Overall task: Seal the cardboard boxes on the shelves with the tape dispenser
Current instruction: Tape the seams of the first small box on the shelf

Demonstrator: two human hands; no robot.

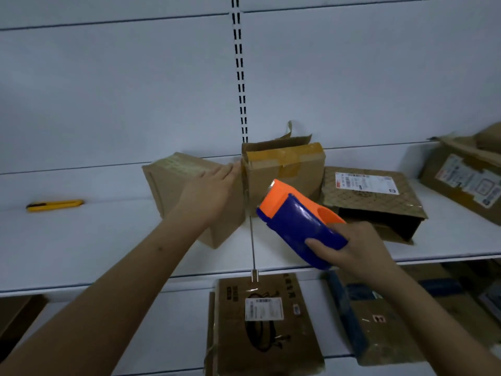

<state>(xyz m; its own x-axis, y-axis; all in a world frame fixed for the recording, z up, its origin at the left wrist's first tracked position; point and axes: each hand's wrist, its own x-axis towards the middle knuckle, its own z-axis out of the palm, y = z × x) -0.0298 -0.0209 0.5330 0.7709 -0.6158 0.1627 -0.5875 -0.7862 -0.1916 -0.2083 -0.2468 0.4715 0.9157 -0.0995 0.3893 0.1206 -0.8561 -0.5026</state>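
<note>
L hand (210, 189) lay flat w/ straight fingers on the tilted plain box (189, 196), prob. steadying it for taping. R hand (349, 249) gripped the blue-orange tape dispenser (295, 222), its orange nose aimed at the taped box (284, 169) just beyond, between both hands. Both arms reached fwd over the shelf (81, 240). An open-ended box (371, 202) sat past the R hand; a yellow cutter (54, 205) well left of the L hand.

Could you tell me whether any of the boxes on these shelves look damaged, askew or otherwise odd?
Yes. The patterned box on the upper shelf lies with its front end gaping open. The box with yellowish tape behind the tape dispenser has torn, upturned flaps. The plain box under the left hand sits tilted.
</note>
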